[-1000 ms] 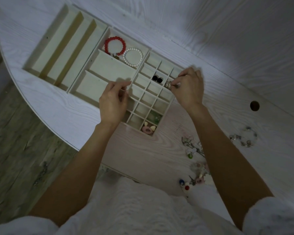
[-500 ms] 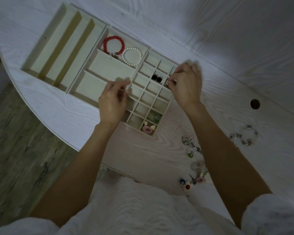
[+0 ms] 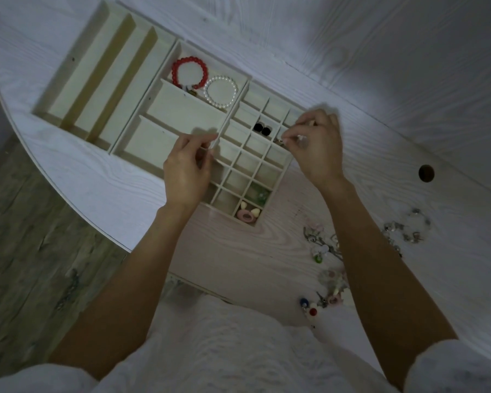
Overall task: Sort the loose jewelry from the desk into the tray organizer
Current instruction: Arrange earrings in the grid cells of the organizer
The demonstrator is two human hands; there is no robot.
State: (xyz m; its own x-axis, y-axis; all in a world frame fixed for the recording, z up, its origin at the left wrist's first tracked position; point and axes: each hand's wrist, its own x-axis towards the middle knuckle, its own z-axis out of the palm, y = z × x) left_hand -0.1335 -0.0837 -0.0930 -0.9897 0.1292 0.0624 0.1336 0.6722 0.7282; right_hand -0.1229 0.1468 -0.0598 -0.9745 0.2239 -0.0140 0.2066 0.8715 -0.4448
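This looks like a room in a home, maybe a bedroom. A white wood-grain desk (image 3: 352,80) with a rounded edge and a cable hole (image 3: 426,173) carries a wooden tray organizer (image 3: 142,114). Left of the desk there is grey wood-look flooring (image 3: 26,251). Loose jewelry (image 3: 323,251) lies on the desk, right of the organizer.

Pale wooden tray organizer (image 3: 68,78) lying flat on the white desk, with long slots at left, wide compartments at centre and a grid of small cells at right. A red bead bracelet (image 3: 189,72) and a white pearl bracelet (image 3: 220,91) share the far wide compartment. Black studs (image 3: 262,129) occupy one grid cell; green pieces (image 3: 258,194) and pink pieces (image 3: 247,214) fill two near cells. Loose jewelry (image 3: 323,248) lies scattered on the desk to the tray's right, with a clear bead bracelet (image 3: 408,229) farther right.
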